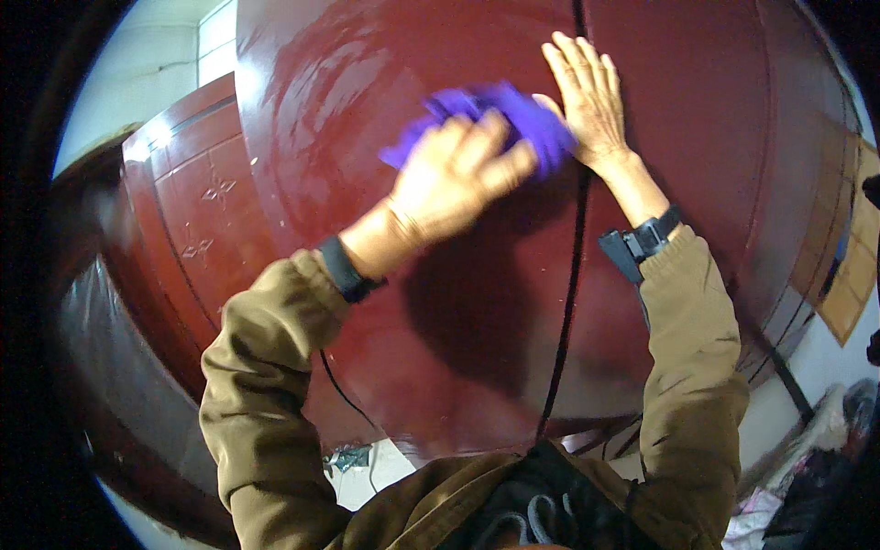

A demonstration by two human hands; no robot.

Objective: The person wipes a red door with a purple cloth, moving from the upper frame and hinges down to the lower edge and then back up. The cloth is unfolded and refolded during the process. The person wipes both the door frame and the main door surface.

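Observation:
A purple cloth (pixel 543 134) lies bunched against a large glossy dark-red panel (pixel 660 82), under my left hand (pixel 454 172). That hand is blurred, its fingers spread and pressing on the cloth. To the right, my right hand (pixel 588 103) rests flat on the panel with its fingers up, just right of the cloth; its thumb is beside the cloth's edge. A dark vertical seam or strip (pixel 574 275) runs down the panel, passing behind my right hand. Both wrists carry black straps, and the shadow of my head and arms falls on the panel below the cloth.
At the left stands a red door (pixel 206 206) with carved diamond patterns. A black cable (pixel 337 378) hangs at lower left, above a small packet (pixel 352 457) on a pale surface. Clothes or fabrics (pixel 804 488) are heaped at lower right, below a tan panelled piece (pixel 852 254) on the wall.

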